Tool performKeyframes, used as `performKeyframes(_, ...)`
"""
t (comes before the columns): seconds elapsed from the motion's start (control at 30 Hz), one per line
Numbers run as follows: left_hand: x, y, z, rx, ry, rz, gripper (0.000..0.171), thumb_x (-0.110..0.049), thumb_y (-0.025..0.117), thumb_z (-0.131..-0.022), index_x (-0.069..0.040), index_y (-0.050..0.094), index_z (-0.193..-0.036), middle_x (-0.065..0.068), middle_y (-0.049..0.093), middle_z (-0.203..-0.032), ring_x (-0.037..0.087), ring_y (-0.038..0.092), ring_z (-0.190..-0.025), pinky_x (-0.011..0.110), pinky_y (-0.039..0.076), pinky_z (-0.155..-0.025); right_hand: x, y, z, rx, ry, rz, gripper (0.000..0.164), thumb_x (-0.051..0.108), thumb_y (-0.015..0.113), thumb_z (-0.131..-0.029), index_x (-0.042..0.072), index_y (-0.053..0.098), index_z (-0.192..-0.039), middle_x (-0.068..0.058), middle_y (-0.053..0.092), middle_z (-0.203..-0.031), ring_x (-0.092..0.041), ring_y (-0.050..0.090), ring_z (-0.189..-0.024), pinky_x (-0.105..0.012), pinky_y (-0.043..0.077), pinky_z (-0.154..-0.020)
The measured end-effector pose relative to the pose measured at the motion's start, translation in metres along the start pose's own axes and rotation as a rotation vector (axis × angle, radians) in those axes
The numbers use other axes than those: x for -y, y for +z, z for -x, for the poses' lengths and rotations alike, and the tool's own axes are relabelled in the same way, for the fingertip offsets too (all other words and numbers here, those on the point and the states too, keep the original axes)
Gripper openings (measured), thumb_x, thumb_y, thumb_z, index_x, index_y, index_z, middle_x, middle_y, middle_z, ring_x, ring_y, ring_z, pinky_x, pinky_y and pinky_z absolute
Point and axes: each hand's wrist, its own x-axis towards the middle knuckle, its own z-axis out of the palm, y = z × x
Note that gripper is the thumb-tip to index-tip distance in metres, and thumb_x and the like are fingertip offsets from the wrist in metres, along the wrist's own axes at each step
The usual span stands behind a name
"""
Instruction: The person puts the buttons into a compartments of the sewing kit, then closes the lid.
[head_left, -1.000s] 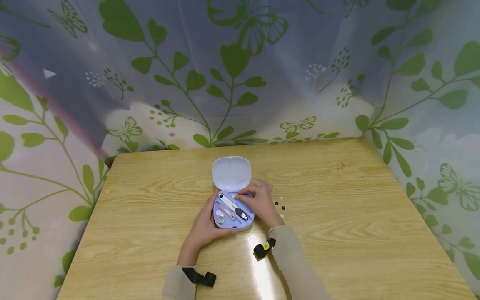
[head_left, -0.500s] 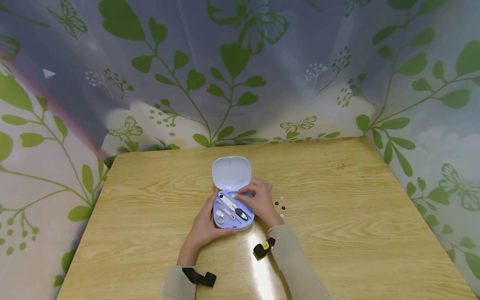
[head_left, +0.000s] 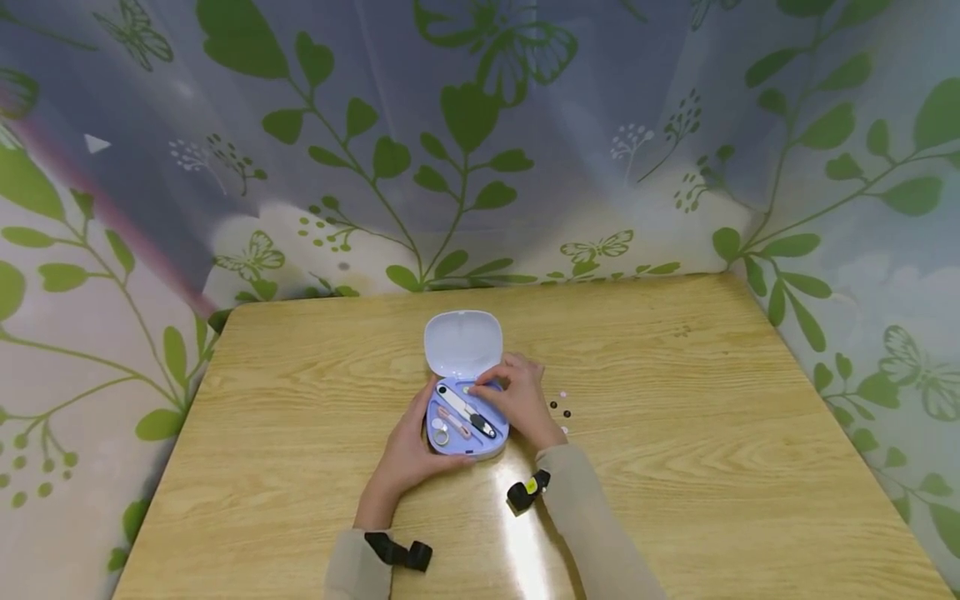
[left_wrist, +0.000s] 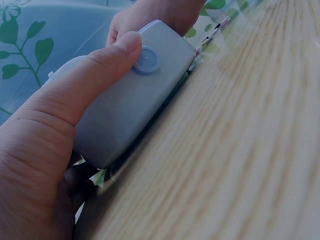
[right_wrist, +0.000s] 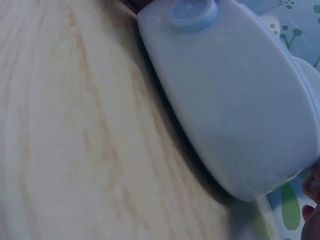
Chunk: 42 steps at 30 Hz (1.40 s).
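An opened sewing kit box (head_left: 491, 450), pale blue with a raised whitish lid (head_left: 462, 342), sits on the table. My left hand (head_left: 408, 450) grips its left side and front. In the left wrist view the thumb (left_wrist: 100, 65) lies along the front wall, its tip at the round blue clasp (left_wrist: 146, 61). Inside lie thread snips (head_left: 467, 410), a pink tool (head_left: 453, 422) and a small ring-shaped item (head_left: 441, 437). My right hand (head_left: 521, 402) reaches over the right side, thumb and forefinger pinching at a tiny pale button (head_left: 467, 390) in the back compartment. Its fingertips are hidden in the right wrist view.
On the table (head_left: 675, 467), just right of the right hand, lie several small loose buttons, among them a black button (head_left: 567, 414) and a white button (head_left: 563, 394). A leaf-patterned curtain (head_left: 480, 167) hangs behind and at both sides of the table.
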Motion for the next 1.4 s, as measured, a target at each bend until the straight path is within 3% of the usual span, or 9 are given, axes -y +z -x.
performKeyframes(0.2, 0.000, 0.000, 0.000, 0.009, 0.006, -0.002, 0.131, -0.049, 0.094, -0.059, -0.021, 0.016, -0.161, 0.004, 0.027, -0.161, 0.029, 0.031, -0.144, 0.054, 0.028, -0.115, 0.002, -0.004, -0.001, -0.001, -0.012, -0.009, 0.017, 0.023, 0.091, -0.070, 0.016, 0.077, -0.075, 0.004, 0.064, -0.081, -0.019, 0.056, -0.090, -0.045, 0.025, -0.092)
performKeyframes(0.43, 0.002, 0.000, -0.001, -0.001, 0.025, -0.006, 0.132, -0.047, 0.096, -0.058, -0.023, 0.016, -0.160, 0.002, 0.029, -0.160, 0.026, 0.032, -0.143, 0.050, 0.028, -0.115, 0.006, -0.013, -0.006, -0.028, -0.061, -0.025, 0.016, 0.019, 0.091, -0.069, 0.013, 0.078, -0.074, -0.011, 0.056, -0.073, -0.030, 0.052, -0.076, -0.047, 0.024, -0.085)
performKeyframes(0.73, 0.002, 0.000, -0.002, -0.001, 0.025, 0.000, 0.132, -0.048, 0.095, -0.057, -0.027, 0.015, -0.160, 0.000, 0.028, -0.160, 0.024, 0.031, -0.144, 0.050, 0.027, -0.116, 0.010, -0.036, -0.008, -0.022, 0.049, -0.123, 0.016, 0.015, 0.090, -0.072, 0.008, 0.080, -0.083, -0.018, 0.056, -0.079, -0.033, 0.050, -0.080, -0.036, 0.030, -0.086)
performKeyframes(0.97, -0.003, -0.002, -0.001, -0.007, 0.015, 0.026, 0.132, -0.043, 0.097, -0.057, -0.027, 0.016, -0.160, -0.001, 0.029, -0.160, 0.022, 0.030, -0.144, 0.047, 0.025, -0.117, 0.008, -0.058, -0.005, -0.037, 0.067, -0.180, 0.023, 0.009, 0.088, -0.074, 0.002, 0.079, -0.093, -0.020, 0.048, -0.077, -0.043, 0.043, -0.081, -0.036, 0.029, -0.086)
performKeyframes(1.17, 0.004, 0.000, -0.002, -0.006, 0.007, 0.013, 0.133, -0.049, 0.096, -0.055, -0.032, 0.016, -0.160, -0.006, 0.028, -0.160, 0.018, 0.028, -0.145, 0.045, 0.025, -0.117, 0.003, -0.073, -0.001, -0.073, 0.055, -0.161, 0.023, 0.010, 0.087, -0.075, 0.004, 0.080, -0.096, -0.009, 0.040, -0.072, -0.036, 0.039, -0.076, -0.034, 0.030, -0.078)
performKeyframes(1.33, 0.005, 0.000, -0.001, -0.007, 0.014, 0.015, 0.133, -0.047, 0.096, -0.056, -0.031, 0.016, -0.160, -0.004, 0.028, -0.160, 0.021, 0.028, -0.145, 0.047, 0.025, -0.117, -0.004, -0.082, 0.005, -0.093, 0.074, -0.154, 0.024, 0.014, 0.086, -0.077, 0.006, 0.080, -0.099, -0.011, 0.034, -0.071, -0.022, 0.033, -0.071, -0.036, 0.024, -0.086)
performKeyframes(1.4, 0.005, 0.000, -0.001, -0.006, 0.012, 0.016, 0.133, -0.048, 0.096, -0.056, -0.031, 0.015, -0.160, -0.005, 0.028, -0.160, 0.021, 0.028, -0.145, 0.047, 0.025, -0.117, -0.008, -0.084, 0.009, -0.085, 0.100, -0.161, 0.025, 0.017, 0.085, -0.078, 0.008, 0.080, -0.101, -0.009, 0.031, -0.072, -0.019, 0.030, -0.070, -0.036, 0.025, -0.083)
